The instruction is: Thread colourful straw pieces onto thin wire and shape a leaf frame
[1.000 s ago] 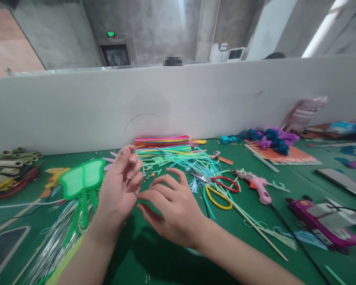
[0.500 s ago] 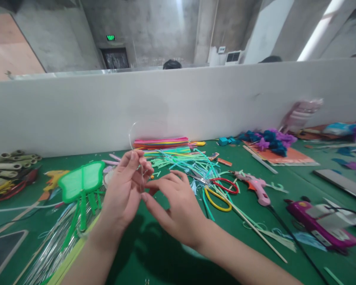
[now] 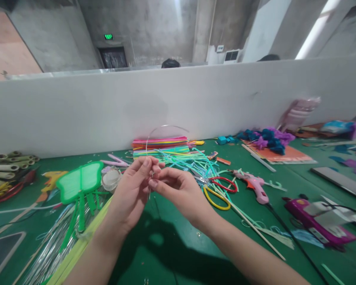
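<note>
Over grn tbl [image 3: 154, 265], hands [image 3: 132, 196] [image 3: 182, 194] pinched near-closed, L on thin wire [image 3: 166, 126], R's hold unclear

On the worktop [image 3: 166, 269], a strip bundle [image 3: 160, 143] is lying behind the left hand [image 3: 130, 198] and the right hand [image 3: 185, 194], before the partition [image 3: 195, 99]. Scissors [image 3: 207, 180] are lying to the right, a glue gun [image 3: 256, 185] farther right. Bamboo tubes [image 3: 1, 168] are resting far left.
</note>
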Tool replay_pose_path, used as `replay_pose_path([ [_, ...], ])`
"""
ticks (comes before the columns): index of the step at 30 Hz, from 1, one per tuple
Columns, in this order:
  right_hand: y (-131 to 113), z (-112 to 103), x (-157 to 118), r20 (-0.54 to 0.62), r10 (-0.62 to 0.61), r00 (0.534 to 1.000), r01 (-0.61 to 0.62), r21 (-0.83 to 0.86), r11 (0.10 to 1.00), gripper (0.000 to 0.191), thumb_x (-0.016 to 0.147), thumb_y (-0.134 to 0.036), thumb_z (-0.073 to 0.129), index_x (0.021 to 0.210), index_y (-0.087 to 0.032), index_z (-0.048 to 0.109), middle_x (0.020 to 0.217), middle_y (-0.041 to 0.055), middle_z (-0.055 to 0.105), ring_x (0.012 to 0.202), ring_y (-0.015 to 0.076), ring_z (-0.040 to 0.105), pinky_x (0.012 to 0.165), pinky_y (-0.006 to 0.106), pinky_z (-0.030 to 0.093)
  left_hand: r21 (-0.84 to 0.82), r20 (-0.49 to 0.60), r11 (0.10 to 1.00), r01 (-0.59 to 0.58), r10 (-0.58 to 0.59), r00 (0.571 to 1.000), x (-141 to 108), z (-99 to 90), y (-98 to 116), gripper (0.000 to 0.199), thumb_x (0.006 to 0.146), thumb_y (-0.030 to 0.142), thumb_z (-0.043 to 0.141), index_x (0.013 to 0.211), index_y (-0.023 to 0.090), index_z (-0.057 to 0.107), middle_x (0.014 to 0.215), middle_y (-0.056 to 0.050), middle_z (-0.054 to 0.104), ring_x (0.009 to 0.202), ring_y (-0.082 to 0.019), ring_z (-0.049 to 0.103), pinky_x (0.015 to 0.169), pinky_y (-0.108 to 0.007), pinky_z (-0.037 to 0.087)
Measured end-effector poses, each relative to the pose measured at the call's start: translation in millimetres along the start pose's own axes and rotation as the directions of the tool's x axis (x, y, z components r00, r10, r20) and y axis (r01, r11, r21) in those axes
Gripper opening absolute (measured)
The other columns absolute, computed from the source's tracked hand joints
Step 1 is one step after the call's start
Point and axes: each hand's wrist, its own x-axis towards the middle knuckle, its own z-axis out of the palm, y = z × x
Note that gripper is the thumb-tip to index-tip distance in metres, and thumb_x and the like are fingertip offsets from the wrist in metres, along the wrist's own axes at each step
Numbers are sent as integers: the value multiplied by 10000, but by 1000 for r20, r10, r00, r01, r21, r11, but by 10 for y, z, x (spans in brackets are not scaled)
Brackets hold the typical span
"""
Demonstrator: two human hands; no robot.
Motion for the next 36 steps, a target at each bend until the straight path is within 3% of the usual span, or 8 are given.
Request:
replay_pose_path([
  [3,-10,3,-3,15,11,1000,-11,18,1000,182,771,-350,796,791,-201,692,758,-21,736,760,119,706,821,282,552,155,-33,985,-76,82,996,3,-12,-25,218,789,420,789,832,217,722,852,25,687,673,-59,596,561,-126,475],
  [7,-61,-37,12,-28,-22,999,20,-56,998,192,775,-361,793,814,-196,702,749,-7,748,758,128,711,802,281,555,382,8,908,-173,184,983,20,-52,-23,218,857,446,713,908,235,722,943,11,694,838,-106,626,672,-169,494],
  [10,-137,-138,48,-100,-96,990,84,-122,989,185,776,-355,792,810,-195,705,762,2,753,763,138,716,790,283,553,542,67,818,-194,188,980,41,-91,16,272,890,477,659,1011,241,717,1017,-18,716,970,-163,640,799,-234,500],
  [14,-253,-301,89,-224,-195,955,152,-193,969,166,785,-342,781,805,-197,702,759,11,756,765,151,721,811,308,548,687,174,699,-198,105,979,73,-99,38,303,900,495,631,1009,227,719,1034,-41,740,974,-194,654,862,-291,487],
  [20,-273,-370,120,-236,-202,951,150,-221,964,183,799,-369,754,795,-198,690,789,28,760,763,165,715,780,331,551,645,239,734,-213,71,968,74,-44,-61,191,871,409,693,889,220,708,855,-13,765,888,-181,696,894,-316,499],
  [24,-328,-416,130,-199,-181,963,133,-236,963,209,781,-384,776,843,-198,704,817,29,765,814,168,725,808,325,555,584,199,803,-116,-3,980,68,-65,-61,186,862,392,712,881,208,695,768,-7,757,763,-162,705,787,-293,534],
  [28,-407,-485,120,-166,-157,973,121,-211,970,219,804,-386,767,905,-206,693,840,26,769,779,158,734,710,290,567,541,192,840,-43,-74,979,67,-95,-34,186,840,380,742,865,198,707,754,-14,747,727,-151,701,743,-272,540],
  [36,-379,-489,126,-154,-112,982,95,-115,989,238,781,-381,790,878,-199,671,849,31,768,732,157,740,679,291,612,378,289,916,135,-255,923,50,-121,-28,157,852,351,743,867,202,697,777,-8,739,746,-135,715,763,-260,560],
])
